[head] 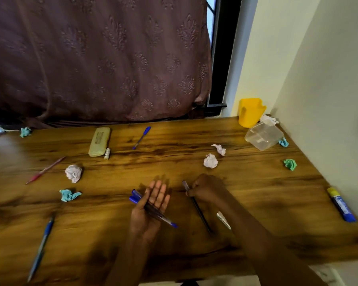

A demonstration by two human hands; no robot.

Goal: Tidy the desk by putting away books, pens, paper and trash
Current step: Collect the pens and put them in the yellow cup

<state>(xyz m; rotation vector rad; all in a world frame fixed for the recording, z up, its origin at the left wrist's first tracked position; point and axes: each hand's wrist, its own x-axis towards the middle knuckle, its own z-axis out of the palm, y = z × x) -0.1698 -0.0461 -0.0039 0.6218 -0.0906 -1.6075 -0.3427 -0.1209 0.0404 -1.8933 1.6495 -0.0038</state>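
Note:
My left hand (151, 209) lies palm up over the wooden desk (174, 240) with fingers straight, and blue pens (135, 198) rest across its palm. My right hand (207, 187) grips a dark pen (201, 215) near its top end. Loose on the desk lie a blue pen (142, 137) at the back, a blue pen (42, 245) at the front left and a red pen (46, 169) at the left. Crumpled paper balls are scattered about: white ones (73, 173) (210, 161) (219, 149) and teal ones (69, 195) (290, 164) (25, 132).
A yellow pen holder (251, 112) and a clear plastic container (264, 135) stand at the back right corner. A pale pencil case (99, 141) with a small eraser (107, 153) lies at the back. A blue and yellow glue stick (341, 204) lies near the right wall.

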